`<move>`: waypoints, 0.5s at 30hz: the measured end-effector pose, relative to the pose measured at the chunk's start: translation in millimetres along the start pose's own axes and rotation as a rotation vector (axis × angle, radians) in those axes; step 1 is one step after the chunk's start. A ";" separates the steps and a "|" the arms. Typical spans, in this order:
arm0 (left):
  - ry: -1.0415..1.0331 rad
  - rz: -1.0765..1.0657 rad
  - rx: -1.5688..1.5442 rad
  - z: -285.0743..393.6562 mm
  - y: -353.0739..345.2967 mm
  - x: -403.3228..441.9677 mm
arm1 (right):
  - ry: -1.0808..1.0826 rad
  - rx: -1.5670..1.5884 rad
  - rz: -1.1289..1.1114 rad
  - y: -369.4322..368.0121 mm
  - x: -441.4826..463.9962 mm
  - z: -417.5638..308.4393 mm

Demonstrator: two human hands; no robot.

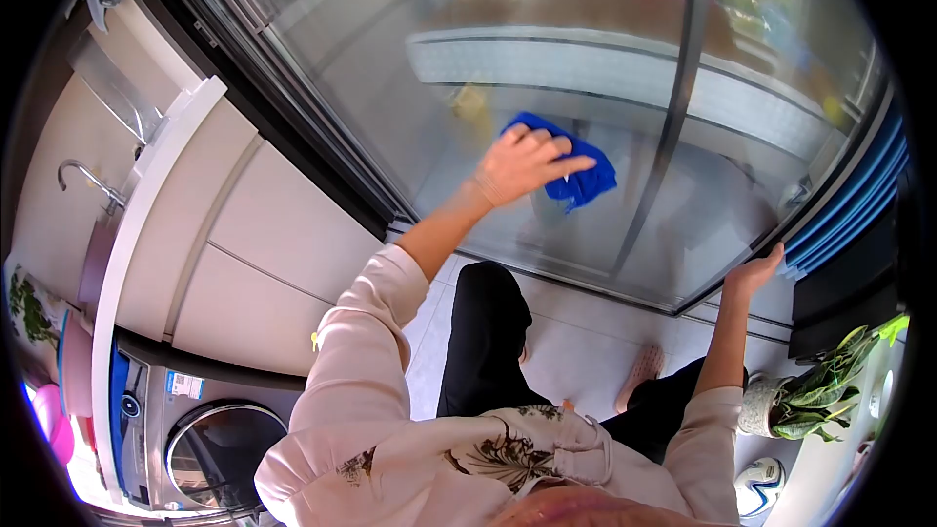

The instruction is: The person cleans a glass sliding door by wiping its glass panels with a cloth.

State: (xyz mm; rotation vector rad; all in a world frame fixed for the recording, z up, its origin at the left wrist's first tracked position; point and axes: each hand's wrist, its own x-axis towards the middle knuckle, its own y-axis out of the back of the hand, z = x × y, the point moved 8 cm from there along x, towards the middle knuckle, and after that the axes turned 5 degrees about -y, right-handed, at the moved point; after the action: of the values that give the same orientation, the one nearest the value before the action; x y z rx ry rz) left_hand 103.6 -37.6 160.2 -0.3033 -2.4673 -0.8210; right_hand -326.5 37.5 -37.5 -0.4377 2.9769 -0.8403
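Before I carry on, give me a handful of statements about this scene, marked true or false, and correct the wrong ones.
1. The left hand holds a blue cloth against the glass door. True.
2. The right hand holds a second cloth. False: no cloth shows in it; it is at the door's side edge.
3. A snake plant stands at the right of the view. True.
4. The curved faucet is at the right of the view. False: it is at the left.
5. The person's trousers are white. False: they are black.
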 end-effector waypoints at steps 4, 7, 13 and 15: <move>0.383 0.244 0.268 -132.7 72.7 41.8 | -0.198 0.214 -0.141 -7.2 -3.0 2.0; 0.719 0.624 0.283 -231.8 121.6 61.4 | -0.213 0.258 -0.163 -6.7 -3.1 1.2; 0.478 0.644 0.307 -153.2 96.9 136.4 | -0.286 0.275 -0.072 -6.3 -8.0 -5.8; 0.462 0.396 0.104 -94.1 53.0 126.6 | -0.235 0.268 -0.060 -3.4 -5.2 -0.6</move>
State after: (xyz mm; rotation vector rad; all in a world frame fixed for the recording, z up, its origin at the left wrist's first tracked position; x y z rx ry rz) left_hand 54.2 -47.1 318.9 -0.4850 -1.9249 -0.5205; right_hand -320.7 36.5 -35.5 -0.5709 2.6030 -1.0903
